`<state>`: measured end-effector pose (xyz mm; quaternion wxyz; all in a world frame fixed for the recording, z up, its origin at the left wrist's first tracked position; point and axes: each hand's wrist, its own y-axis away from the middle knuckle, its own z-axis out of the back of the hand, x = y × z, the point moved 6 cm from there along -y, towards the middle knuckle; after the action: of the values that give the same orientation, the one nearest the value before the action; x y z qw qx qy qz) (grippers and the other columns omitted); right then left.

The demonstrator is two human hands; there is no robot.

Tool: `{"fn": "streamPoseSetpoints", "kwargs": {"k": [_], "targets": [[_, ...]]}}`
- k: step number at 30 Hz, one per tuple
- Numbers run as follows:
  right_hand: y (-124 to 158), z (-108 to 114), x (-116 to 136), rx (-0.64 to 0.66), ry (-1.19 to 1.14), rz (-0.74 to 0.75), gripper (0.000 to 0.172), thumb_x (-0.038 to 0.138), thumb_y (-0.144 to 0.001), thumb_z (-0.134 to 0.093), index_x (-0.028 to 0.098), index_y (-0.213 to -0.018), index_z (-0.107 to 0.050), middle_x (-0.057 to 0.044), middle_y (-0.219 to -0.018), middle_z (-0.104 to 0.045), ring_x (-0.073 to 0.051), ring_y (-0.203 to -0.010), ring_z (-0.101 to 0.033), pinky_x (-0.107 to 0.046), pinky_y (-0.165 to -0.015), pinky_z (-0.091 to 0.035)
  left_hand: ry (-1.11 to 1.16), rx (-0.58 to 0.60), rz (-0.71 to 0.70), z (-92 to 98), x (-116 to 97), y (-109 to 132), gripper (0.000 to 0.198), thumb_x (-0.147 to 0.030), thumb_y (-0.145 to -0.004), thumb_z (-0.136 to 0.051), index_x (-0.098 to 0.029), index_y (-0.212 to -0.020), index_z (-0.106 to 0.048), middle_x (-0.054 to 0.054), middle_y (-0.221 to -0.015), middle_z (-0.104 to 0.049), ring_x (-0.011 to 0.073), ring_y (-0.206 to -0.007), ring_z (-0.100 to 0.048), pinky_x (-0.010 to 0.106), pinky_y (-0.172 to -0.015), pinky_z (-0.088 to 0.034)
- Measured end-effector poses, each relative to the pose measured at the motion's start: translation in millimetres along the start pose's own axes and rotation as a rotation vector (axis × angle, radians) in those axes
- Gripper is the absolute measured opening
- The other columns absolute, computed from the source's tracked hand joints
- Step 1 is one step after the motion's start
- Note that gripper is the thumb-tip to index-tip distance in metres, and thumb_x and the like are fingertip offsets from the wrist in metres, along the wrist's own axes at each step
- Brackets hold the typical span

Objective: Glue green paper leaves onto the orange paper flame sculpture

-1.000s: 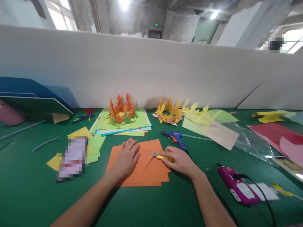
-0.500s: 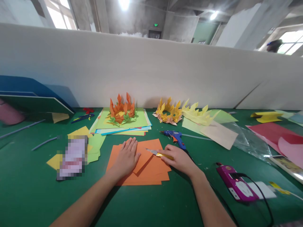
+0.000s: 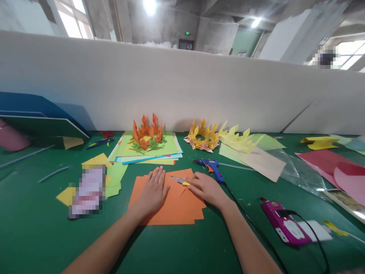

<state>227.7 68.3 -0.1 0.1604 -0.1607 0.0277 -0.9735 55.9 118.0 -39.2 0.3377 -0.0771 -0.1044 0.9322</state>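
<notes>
Several orange paper sheets (image 3: 171, 213) lie stacked on the green table in front of me. My left hand (image 3: 153, 190) rests flat on their left part, fingers stretched out and close together. In my right hand (image 3: 203, 188) is a yellow-handled utility knife (image 3: 179, 180), its blade pointing left over the upper part of the paper. Whether the blade touches the sheet, I cannot tell. Just beyond the right hand lies a blue glue gun (image 3: 212, 166). An orange paper crown (image 3: 148, 133) stands on a stack of coloured sheets (image 3: 168, 146) behind the orange paper.
A yellow-orange crown (image 3: 203, 137) and a pale yellow one (image 3: 239, 137) stand at the back. The glue gun's cord runs past my right forearm to the front. A magenta device (image 3: 282, 220) with a cable lies at right; yellow and green scraps (image 3: 115, 179) lie at left.
My right hand and the knife have moved slightly left and up across the paper. A folded-looking orange flap under the blade now lies flat. My left hand stays in place.
</notes>
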Motion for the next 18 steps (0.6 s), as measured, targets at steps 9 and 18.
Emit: {"fn": "streamPoseSetpoints", "kwargs": {"k": [9,18], "targets": [[-11,-3,4,-0.002,0.034,0.018,0.035,0.029,-0.092,-0.043,0.021,-0.123,-0.057,-0.007,-0.088,-0.056,-0.019,-0.084,-0.053,-0.028,-0.069,-0.040,-0.007,0.004,0.021,1.2,-1,-1,0.059,-0.040,-0.091,-0.024,-0.003,-0.135,-0.038,0.019,-0.145,-0.033,0.0265,-0.136,-0.026,0.043,-0.111,-0.025],[-29,-7,12,-0.041,0.120,0.028,0.032,0.030,-0.093,-0.043,0.024,-0.120,-0.059,-0.005,-0.085,-0.056,-0.017,-0.080,-0.052,-0.025,-0.063,-0.036,0.000,-0.041,0.021,-0.8,1,0,0.059,-0.041,-0.091,-0.024,-0.005,-0.137,-0.034,0.018,-0.146,-0.033,0.0266,-0.137,-0.025,0.044,-0.111,-0.025]]}}
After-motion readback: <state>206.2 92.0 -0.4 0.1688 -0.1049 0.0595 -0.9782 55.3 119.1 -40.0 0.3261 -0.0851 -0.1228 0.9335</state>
